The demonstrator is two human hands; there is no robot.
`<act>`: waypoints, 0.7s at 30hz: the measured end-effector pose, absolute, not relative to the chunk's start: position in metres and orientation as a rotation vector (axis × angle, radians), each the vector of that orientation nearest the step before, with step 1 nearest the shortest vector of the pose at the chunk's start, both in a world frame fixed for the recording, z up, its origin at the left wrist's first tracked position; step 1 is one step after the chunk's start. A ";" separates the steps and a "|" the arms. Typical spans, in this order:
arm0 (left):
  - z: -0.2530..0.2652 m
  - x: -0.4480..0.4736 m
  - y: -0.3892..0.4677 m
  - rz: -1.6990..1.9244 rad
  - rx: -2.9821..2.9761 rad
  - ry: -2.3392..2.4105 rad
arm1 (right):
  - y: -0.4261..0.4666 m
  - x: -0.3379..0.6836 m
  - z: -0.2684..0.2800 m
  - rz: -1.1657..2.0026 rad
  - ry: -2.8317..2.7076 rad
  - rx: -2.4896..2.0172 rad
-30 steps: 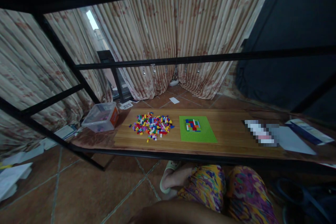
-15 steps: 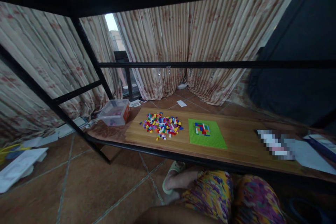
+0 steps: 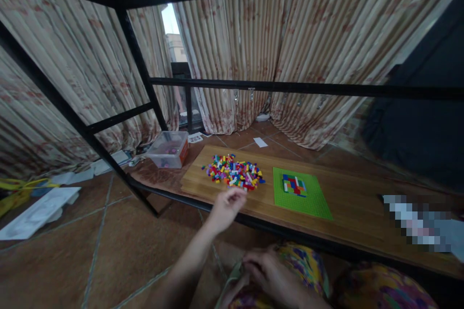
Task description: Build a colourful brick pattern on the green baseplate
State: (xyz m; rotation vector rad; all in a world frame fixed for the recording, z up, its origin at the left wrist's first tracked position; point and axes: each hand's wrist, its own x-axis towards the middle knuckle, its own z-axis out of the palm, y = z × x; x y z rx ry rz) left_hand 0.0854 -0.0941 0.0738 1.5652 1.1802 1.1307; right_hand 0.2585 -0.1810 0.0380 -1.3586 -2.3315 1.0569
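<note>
My left hand (image 3: 227, 206) is over the front edge of the wooden board (image 3: 203, 192), just in front of a heap of small coloured toy bricks (image 3: 232, 169). Its fingers are curled together, and whatever may be in them is hidden. My right hand (image 3: 268, 270) is low, above my lap, its fingers bent and smeared by motion. To the right of the heap lies a green baseplate (image 3: 315, 203). A low block of red, blue, white, green and orange bricks (image 3: 294, 185) sits on its upper left part.
A clear plastic box (image 3: 168, 152) stands left of the board. Black metal bars (image 3: 253, 86) frame the space, one running behind the board. Papers (image 3: 440, 229) and a pixelated item lie at the right. Curtains hang behind; a white card (image 3: 260, 142) lies on the floor tiles.
Both hands have come into view from below, the left reaching up to the bricks, the right over my lap. The view has turned, so the board's things appear further right.
</note>
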 end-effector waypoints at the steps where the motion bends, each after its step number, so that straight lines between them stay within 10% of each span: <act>1: 0.065 0.068 -0.073 1.198 1.618 1.441 | -0.171 0.270 0.038 1.059 -2.290 -1.353; 21: 0.018 0.046 0.005 1.144 1.939 1.872 | -0.081 0.348 0.041 1.016 -2.066 -1.427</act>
